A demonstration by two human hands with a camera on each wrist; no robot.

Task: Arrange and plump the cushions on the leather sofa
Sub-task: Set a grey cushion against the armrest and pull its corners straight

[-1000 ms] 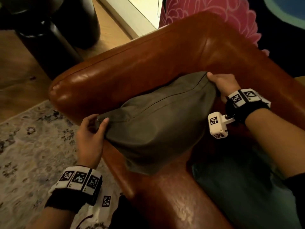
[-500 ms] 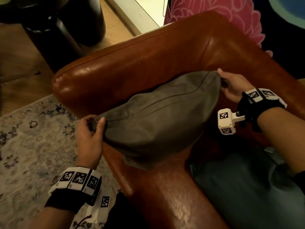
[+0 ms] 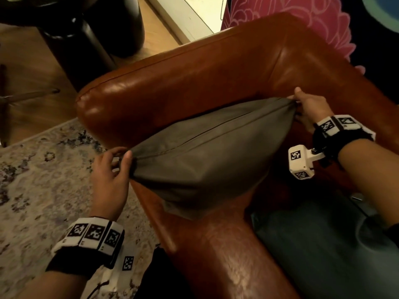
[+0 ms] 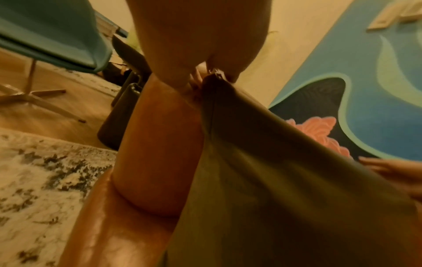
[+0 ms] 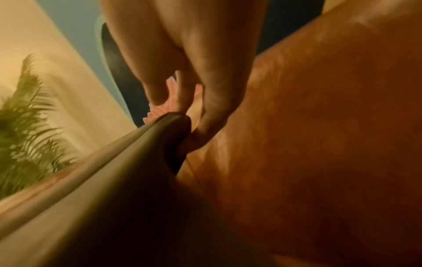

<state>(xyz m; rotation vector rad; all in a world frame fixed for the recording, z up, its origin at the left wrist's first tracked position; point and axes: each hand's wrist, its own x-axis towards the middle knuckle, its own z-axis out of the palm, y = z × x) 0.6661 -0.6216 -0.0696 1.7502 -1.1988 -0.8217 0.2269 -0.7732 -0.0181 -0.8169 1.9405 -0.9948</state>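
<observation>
The grey-brown fabric cushion with a zip seam (image 3: pixel 207 160) lies in the middle of the head view, set into the corner of the glossy reddish-brown leather sofa (image 3: pixel 194 83), its lower edge hanging over the sofa's front rail. It is stretched from corner to corner between the two hands. The left hand (image 3: pixel 110 180), at centre left of the frame, pinches the cushion's left corner between thumb and fingers; the left wrist view shows the fingertips closed on the bunched corner by the zip end. The right hand (image 3: pixel 308 108), at upper right, grips the opposite corner against the sofa's back, the cloth gathered into creases under the thumb; the right wrist view shows its fingers curled round that corner. Both wrists wear black bands with white marker tags.

A dark blue-grey seat cushion (image 3: pixel 323 251) fills the lower right. A pale patterned rug with dark flecks (image 3: pixel 43 180) covers the floor at lower left, with wood floor above it. A dark rounded furniture base (image 3: pixel 86 39) stands at upper left. A pink floral painted panel (image 3: pixel 291 20) shows behind the sofa at upper right.
</observation>
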